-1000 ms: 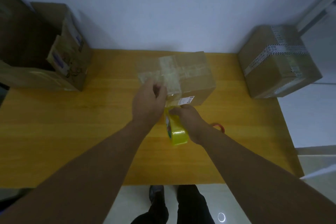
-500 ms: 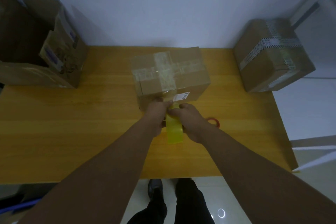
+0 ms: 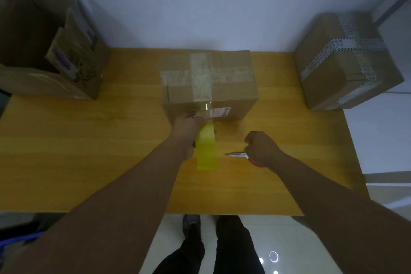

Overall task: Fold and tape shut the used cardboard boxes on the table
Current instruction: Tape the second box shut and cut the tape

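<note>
A closed cardboard box [image 3: 231, 87] with clear tape crossed over its top stands at the middle back of the wooden table [image 3: 89, 151]. My left hand [image 3: 186, 131] grips a yellow tape roll [image 3: 206, 151] just in front of the box, and a strip of clear tape runs from the roll up the box's front face. My right hand [image 3: 262, 148], to the right of the roll, is curled round the red handles of a pair of scissors [image 3: 236, 154], whose blades point left toward the roll.
An open cardboard box [image 3: 66, 69] with raised flaps stands at the table's back left. A taped box [image 3: 342, 66] sits at the back right corner. A white wall runs behind the table. My legs and the tiled floor show below the front edge.
My right hand left the tape roll, moved right and picked up the scissors. My left hand took over the roll in front of the box.
</note>
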